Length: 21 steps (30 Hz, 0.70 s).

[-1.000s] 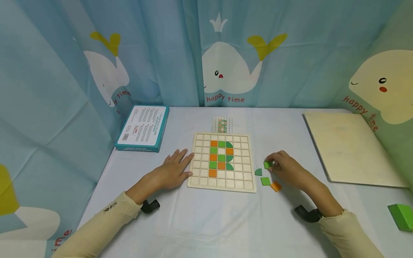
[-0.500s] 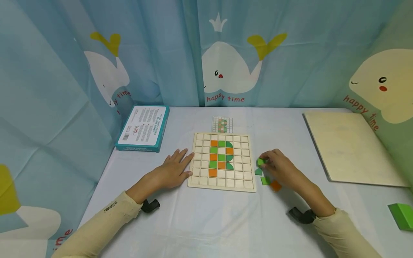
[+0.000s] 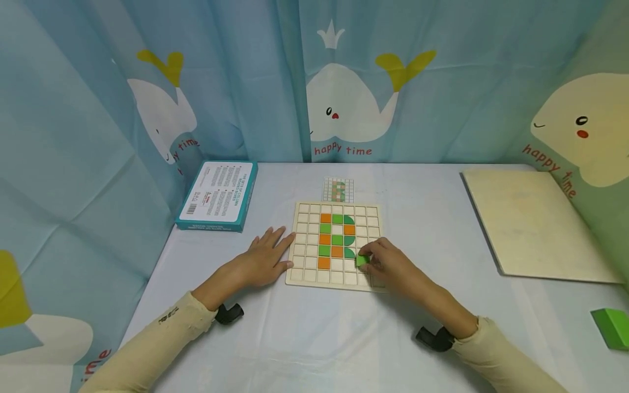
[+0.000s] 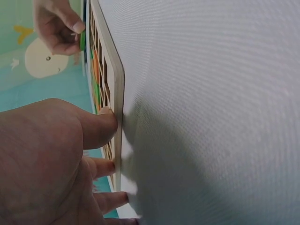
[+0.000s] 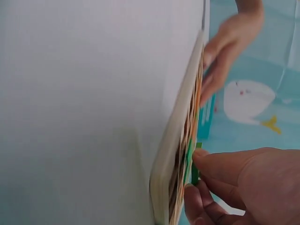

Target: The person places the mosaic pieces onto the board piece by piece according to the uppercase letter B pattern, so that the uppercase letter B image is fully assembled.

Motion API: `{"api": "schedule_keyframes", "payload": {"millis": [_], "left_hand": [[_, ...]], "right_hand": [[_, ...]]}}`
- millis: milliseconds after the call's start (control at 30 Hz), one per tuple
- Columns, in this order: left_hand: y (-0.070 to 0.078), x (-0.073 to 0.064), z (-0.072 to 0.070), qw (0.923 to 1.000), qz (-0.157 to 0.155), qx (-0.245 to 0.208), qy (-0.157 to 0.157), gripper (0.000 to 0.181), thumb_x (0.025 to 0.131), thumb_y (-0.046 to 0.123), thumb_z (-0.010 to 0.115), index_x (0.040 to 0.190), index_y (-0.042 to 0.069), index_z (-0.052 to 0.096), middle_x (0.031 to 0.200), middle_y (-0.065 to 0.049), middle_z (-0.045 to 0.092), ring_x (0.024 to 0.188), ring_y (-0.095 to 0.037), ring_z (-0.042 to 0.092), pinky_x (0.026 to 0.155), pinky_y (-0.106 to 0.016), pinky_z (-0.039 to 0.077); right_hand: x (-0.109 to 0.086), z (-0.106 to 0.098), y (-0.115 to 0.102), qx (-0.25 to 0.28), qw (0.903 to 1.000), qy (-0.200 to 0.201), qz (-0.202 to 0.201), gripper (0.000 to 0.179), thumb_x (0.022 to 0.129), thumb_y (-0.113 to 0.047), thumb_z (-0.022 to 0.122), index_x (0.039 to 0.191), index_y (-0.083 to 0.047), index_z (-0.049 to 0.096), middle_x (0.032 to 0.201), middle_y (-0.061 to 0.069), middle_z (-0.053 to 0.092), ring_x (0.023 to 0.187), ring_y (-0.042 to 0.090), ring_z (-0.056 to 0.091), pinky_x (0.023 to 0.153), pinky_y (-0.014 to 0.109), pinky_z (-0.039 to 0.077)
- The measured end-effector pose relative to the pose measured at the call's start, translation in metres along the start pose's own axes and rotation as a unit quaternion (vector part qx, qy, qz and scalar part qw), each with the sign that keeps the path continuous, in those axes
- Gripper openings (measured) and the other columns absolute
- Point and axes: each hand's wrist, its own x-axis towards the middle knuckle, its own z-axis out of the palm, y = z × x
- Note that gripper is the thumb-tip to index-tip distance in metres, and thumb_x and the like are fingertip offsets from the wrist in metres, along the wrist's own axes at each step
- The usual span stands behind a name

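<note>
A wooden grid board (image 3: pixel 301 275) lies on the table, with orange, light green and dark green tiles set in it in the shape of a letter R. My left hand (image 3: pixel 265 261) rests at the board's left edge, fingers spread, thumb and fingertips touching the rim. Above the lower right of the board, my right hand (image 3: pixel 393 266) pinches a light green square tile (image 3: pixel 362 261) between thumb and fingers. In the right wrist view, the tile (image 5: pixel 195 168) stands on edge close over the grid. Loose tiles to the right of the board are hidden by the right hand and forearm.
A small pattern card (image 3: pixel 338 189) with the same letter lies behind the board. At the back left is a teal box (image 3: pixel 216 196). A large pale wooden panel (image 3: pixel 535 224) lies on the right, with a green block (image 3: pixel 611 328) near the right edge.
My right hand has carried the light green tile left from beside the board to over its lower right cells. The left hand has stayed at the board's edge.
</note>
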Motion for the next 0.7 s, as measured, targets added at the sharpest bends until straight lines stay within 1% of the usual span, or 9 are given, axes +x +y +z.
{"api": "schedule_keyframes", "payload": {"millis": [133, 300, 467, 567, 700], "left_hand": [[0.0, 0.0, 0.001, 1.0, 0.003, -0.001, 0.003, 0.072, 0.11, 0.044, 0.051, 0.17, 0.015, 0.023, 0.177, -0.018, 0.013, 0.162, -0.046, 0.007, 0.126, -0.068, 0.016], [-0.001, 0.0, 0.0, 1.0, 0.005, -0.002, 0.003, 0.072, 0.11, 0.044, 0.052, 0.17, 0.015, 0.023, 0.177, -0.018, 0.013, 0.162, -0.046, 0.007, 0.126, -0.069, 0.016], [-0.001, 0.001, 0.001, 1.0, 0.002, -0.003, -0.001, 0.072, 0.11, 0.045, 0.05, 0.17, 0.016, 0.022, 0.177, -0.017, 0.012, 0.162, -0.046, 0.006, 0.126, -0.068, 0.015], [0.0, 0.001, 0.001, 1.0, 0.002, -0.005, -0.001, 0.072, 0.11, 0.046, 0.05, 0.17, 0.017, 0.022, 0.177, -0.017, 0.012, 0.163, -0.045, 0.006, 0.126, -0.067, 0.015], [0.0, 0.001, 0.001, 1.0, 0.003, -0.009, 0.001, 0.072, 0.11, 0.045, 0.051, 0.17, 0.016, 0.022, 0.177, -0.018, 0.012, 0.162, -0.046, 0.006, 0.126, -0.068, 0.015]], "right_hand": [[0.002, 0.011, -0.007, 0.006, 0.9994, 0.005, -0.033, 0.017, 0.094, -0.001, 0.078, 0.109, -0.003, 0.07, 0.107, 0.007, 0.064, 0.09, 0.018, 0.062, 0.078, 0.029, 0.057], [0.003, 0.019, -0.013, 0.004, 0.9988, 0.012, -0.048, 0.013, 0.093, 0.003, 0.075, 0.102, -0.004, 0.071, 0.104, 0.006, 0.065, 0.09, 0.019, 0.066, 0.08, 0.03, 0.058], [0.003, 0.02, -0.017, -0.015, 0.998, 0.03, -0.053, 0.013, 0.092, 0.003, 0.077, 0.102, -0.004, 0.073, 0.104, 0.006, 0.066, 0.089, 0.019, 0.067, 0.079, 0.031, 0.058], [0.002, 0.02, -0.017, -0.024, 0.9966, 0.042, -0.067, 0.014, 0.091, 0.003, 0.079, 0.102, -0.004, 0.074, 0.104, 0.006, 0.066, 0.088, 0.019, 0.067, 0.079, 0.033, 0.057], [0.0, 0.018, -0.015, -0.038, 0.9949, 0.043, -0.082, 0.017, 0.091, 0.0, 0.081, 0.105, -0.008, 0.077, 0.107, 0.005, 0.069, 0.088, 0.018, 0.066, 0.078, 0.038, 0.051]]}}
